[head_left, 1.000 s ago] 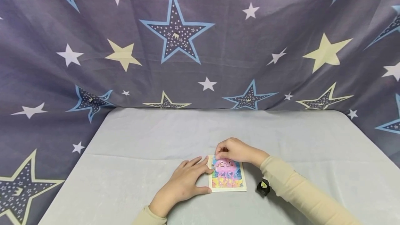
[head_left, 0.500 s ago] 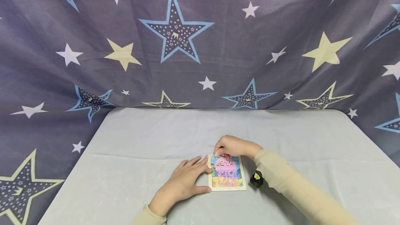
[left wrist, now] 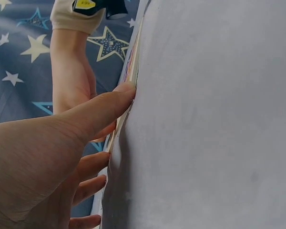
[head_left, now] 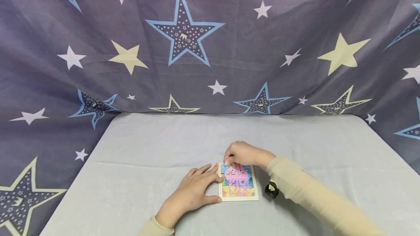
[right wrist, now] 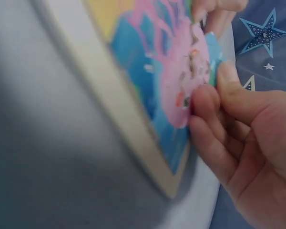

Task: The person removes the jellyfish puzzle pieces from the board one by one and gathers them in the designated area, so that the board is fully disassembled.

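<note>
Jellyfish puzzle on desk, two hands in attendance

Right hand (head_left: 244, 154): fingers grasping; thumb and index finger pinch a blue puzzle piece (right wrist: 213, 45), tilted up from the picture at the far left corner. Remaining fingers curled, close over the pink head.

Left hand (head_left: 193, 191): fingers released, spread along the puzzle's left side. Thumb touches the border near the near left corner; one finger reaches across the border onto the picture; another lies at the far left corner.

Puzzle (head_left: 238, 182): one, flat on the desk between the two hands. Pink jellyfish with face, blue water, yellow seabed; cream border (head_left: 242, 199). Visible seams cross the jellyfish.

Sleeves: two, beige; right sleeve (head_left: 315, 196) long in view, left sleeve (head_left: 158, 227) at the lower edge.

Black device (head_left: 271, 190): one, yellow mark, beside the right cuff.

Desk (head_left: 131, 185): covered in pale grey cloth, lightly creased.

Curtain (head_left: 229, 61): dark grey-purple, printed with white, yellow and blue-edged stars, behind the desk.
</note>
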Motion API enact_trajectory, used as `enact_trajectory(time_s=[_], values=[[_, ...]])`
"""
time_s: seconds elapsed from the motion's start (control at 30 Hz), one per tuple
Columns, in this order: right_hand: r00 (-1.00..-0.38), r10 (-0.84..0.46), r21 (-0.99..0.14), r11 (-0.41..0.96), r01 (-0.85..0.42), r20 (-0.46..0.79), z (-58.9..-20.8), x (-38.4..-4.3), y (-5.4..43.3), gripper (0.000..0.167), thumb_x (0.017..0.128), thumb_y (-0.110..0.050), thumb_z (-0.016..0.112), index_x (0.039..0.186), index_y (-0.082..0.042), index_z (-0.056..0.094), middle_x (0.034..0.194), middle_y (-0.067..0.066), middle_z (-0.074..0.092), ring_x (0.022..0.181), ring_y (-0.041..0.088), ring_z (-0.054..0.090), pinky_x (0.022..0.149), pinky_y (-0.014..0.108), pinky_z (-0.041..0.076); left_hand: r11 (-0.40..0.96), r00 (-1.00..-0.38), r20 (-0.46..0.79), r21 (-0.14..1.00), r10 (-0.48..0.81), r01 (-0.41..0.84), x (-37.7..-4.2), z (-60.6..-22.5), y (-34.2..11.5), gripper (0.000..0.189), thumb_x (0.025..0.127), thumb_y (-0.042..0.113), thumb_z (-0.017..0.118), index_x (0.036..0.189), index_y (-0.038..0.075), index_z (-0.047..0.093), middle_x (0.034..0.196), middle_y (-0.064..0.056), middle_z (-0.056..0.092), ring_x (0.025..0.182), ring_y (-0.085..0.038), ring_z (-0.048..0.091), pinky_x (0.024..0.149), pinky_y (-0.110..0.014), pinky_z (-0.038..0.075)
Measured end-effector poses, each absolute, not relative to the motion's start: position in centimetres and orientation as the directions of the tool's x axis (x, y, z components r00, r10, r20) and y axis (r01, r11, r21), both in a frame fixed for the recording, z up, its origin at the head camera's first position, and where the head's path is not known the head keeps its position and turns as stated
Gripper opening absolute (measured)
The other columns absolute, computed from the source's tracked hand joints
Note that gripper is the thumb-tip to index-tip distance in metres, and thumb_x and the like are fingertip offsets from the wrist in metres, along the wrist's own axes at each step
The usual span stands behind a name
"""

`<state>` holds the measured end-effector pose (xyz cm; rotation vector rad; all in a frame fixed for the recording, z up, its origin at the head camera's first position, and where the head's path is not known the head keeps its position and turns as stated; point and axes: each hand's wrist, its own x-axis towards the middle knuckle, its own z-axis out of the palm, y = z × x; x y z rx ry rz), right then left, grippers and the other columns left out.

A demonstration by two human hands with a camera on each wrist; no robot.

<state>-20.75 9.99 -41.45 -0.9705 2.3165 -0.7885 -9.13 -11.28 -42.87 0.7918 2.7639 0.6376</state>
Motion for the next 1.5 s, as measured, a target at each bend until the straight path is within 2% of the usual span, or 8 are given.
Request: enact_trajectory(time_s=[0.2, 0.3, 0.43, 0.7, 0.87, 0.97, 1.17, 1.5], values=[[-0.628, -0.763, -0.668, 0.549, -0.502, -0.155, -41.9, -20.3, 10.4, 0.016, 0.094, -0.016, 0.067, 0.08, -0.012, 0.073, 0.055, -0.005, 0.06, 0.047, 0.008, 0.057, 0.055, 0.022, 0.051, 0.763, -0.838, -0.063, 0.454, 0.542, 0.459, -9.1, -43.0, -11.3, 0.048, 0.082, 0.049, 0.076, 0.124, 0.028, 0.064, 0.155, -0.005, 0.04, 0.142, -0.03, 0.036, 0.11, -0.055, 0.031], [-0.63, -0.763, -0.679, 0.541, -0.497, -0.147, -42.2, -20.0, 10.7, 0.016, 0.095, -0.018, 0.066, 0.08, -0.012, 0.072, 0.054, -0.005, 0.06, 0.044, 0.009, 0.056, 0.053, 0.023, 0.052, 0.766, -0.837, -0.073, 0.453, 0.542, 0.457, -9.1, -42.9, -11.2, 0.049, 0.082, 0.048, 0.076, 0.124, 0.028, 0.064, 0.155, -0.004, 0.039, 0.142, -0.03, 0.036, 0.11, -0.055, 0.031], [-0.622, -0.77, -0.739, 0.5, -0.451, -0.142, -42.6, -19.8, 11.0, 0.016, 0.096, -0.015, 0.064, 0.084, -0.009, 0.071, 0.055, -0.003, 0.06, 0.043, 0.01, 0.057, 0.046, 0.025, 0.052, 0.771, -0.837, -0.089, 0.45, 0.54, 0.451, -9.1, -42.9, -11.2, 0.049, 0.082, 0.049, 0.075, 0.125, 0.029, 0.063, 0.156, -0.004, 0.038, 0.142, -0.029, 0.035, 0.11, -0.054, 0.03], [-0.604, -0.775, -0.838, 0.446, -0.314, -0.187, -42.7, -20.2, 11.5, 0.019, 0.101, -0.009, 0.056, 0.087, -0.004, 0.069, 0.06, 0.001, 0.062, 0.05, 0.009, 0.057, 0.048, 0.024, 0.052, 0.769, -0.836, -0.098, 0.462, 0.54, 0.442, -9.2, -42.4, -11.3, 0.049, 0.082, 0.049, 0.076, 0.125, 0.027, 0.063, 0.156, -0.004, 0.038, 0.143, -0.029, 0.034, 0.111, -0.055, 0.03], [-0.61, -0.771, -0.847, 0.439, -0.299, -0.184, -42.5, -20.1, 11.8, 0.018, 0.101, -0.011, 0.057, 0.088, -0.004, 0.069, 0.062, 0.002, 0.062, 0.052, 0.01, 0.057, 0.05, 0.024, 0.051, 0.765, -0.836, -0.094, 0.469, 0.541, 0.442, -9.2, -42.5, -11.3, 0.049, 0.082, 0.048, 0.076, 0.125, 0.028, 0.064, 0.155, -0.004, 0.038, 0.143, -0.029, 0.034, 0.111, -0.055, 0.03], [-0.635, -0.76, -0.854, 0.415, -0.313, -0.137, -42.7, -19.8, 12.3, 0.017, 0.1, -0.011, 0.059, 0.088, -0.005, 0.069, 0.064, 0.002, 0.062, 0.054, 0.011, 0.057, 0.053, 0.024, 0.052, 0.767, -0.837, -0.086, 0.46, 0.541, 0.448, -9.2, -42.6, -11.3, 0.049, 0.082, 0.049, 0.076, 0.125, 0.028, 0.064, 0.155, -0.003, 0.039, 0.143, -0.029, 0.035, 0.111, -0.054, 0.03], [-0.723, -0.689, -0.876, 0.381, -0.296, -0.055, -43.3, -19.5, 13.7, 0.012, 0.096, -0.012, 0.065, 0.091, -0.004, 0.072, 0.067, 0.003, 0.063, 0.057, 0.012, 0.057, 0.052, 0.024, 0.051, 0.771, -0.838, -0.088, 0.451, 0.539, 0.449, -9.1, -42.4, -11.1, 0.048, 0.082, 0.048, 0.076, 0.124, 0.028, 0.065, 0.155, -0.004, 0.04, 0.142, -0.03, 0.035, 0.11, -0.054, 0.03], [-0.821, -0.571, -0.841, 0.458, -0.287, -0.031, -43.1, -21.4, 17.9, 0.011, 0.096, -0.01, 0.064, 0.097, -0.001, 0.071, 0.077, 0.003, 0.067, 0.062, 0.015, 0.057, 0.056, 0.026, 0.052, 0.771, -0.84, -0.076, 0.448, 0.537, 0.452, -9.0, -42.4, -11.1, 0.048, 0.082, 0.047, 0.077, 0.123, 0.027, 0.065, 0.155, -0.005, 0.04, 0.142, -0.03, 0.036, 0.11, -0.053, 0.031]])
